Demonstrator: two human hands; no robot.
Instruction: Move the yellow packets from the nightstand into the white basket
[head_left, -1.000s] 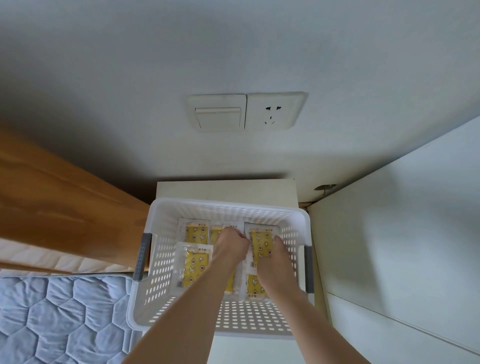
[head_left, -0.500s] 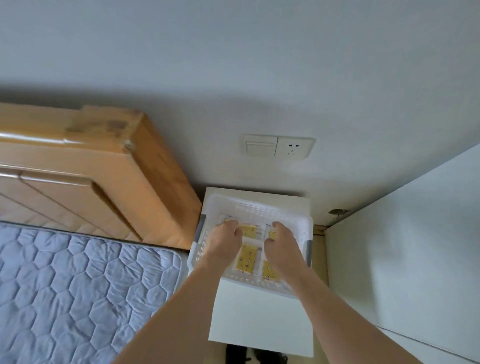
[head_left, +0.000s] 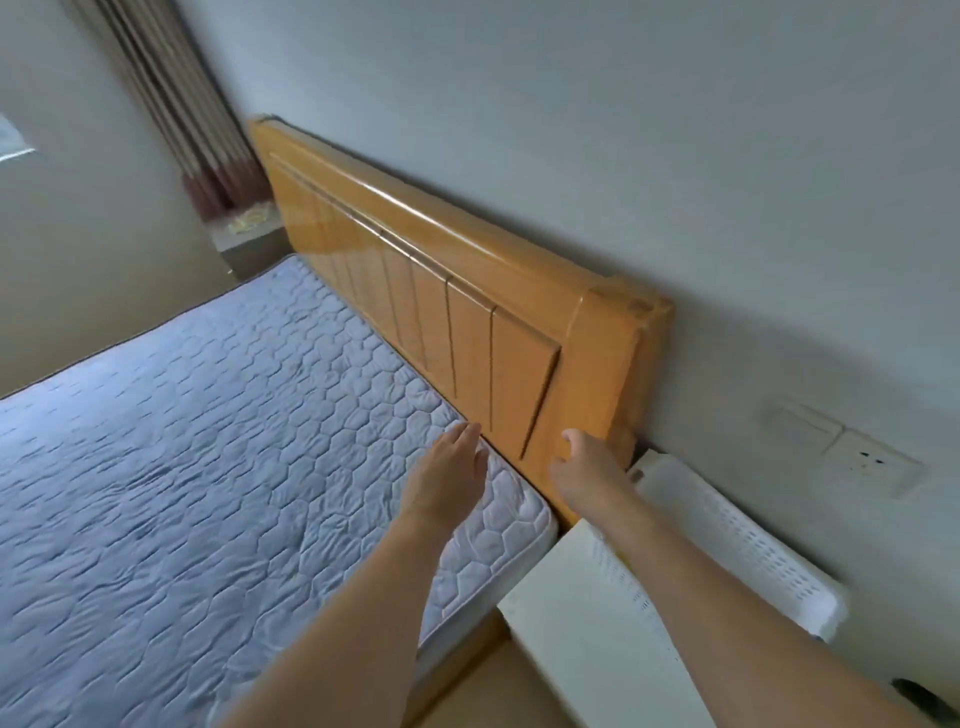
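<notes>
While I look from left to right, I first see the bed (head_left: 182, 467) with its soft blue cover. Above its corner floats my left hand (head_left: 449, 475). Its fingers are straight and loose, and it holds nothing. Next comes the wooden headboard (head_left: 467, 322), and in front of it is my right hand (head_left: 587, 475). Its fingers curl just a little, and it holds nothing too.

Further right is the nightstand (head_left: 576, 618), and the white basket (head_left: 737, 551) sits on top of it, next to the wall. My right arm hides most of the inside. I can see only a tiny bit of yellow (head_left: 622, 559) there, so I think the yellow packets are in the basket, but I cannot tell which way they point.

I think the packets are light, thin and bendy, maybe a bit slippery. I would pinch one by its edge. The basket looks stiff and light. Its long side runs along the wall, and I would hold it at its two short ends.
</notes>
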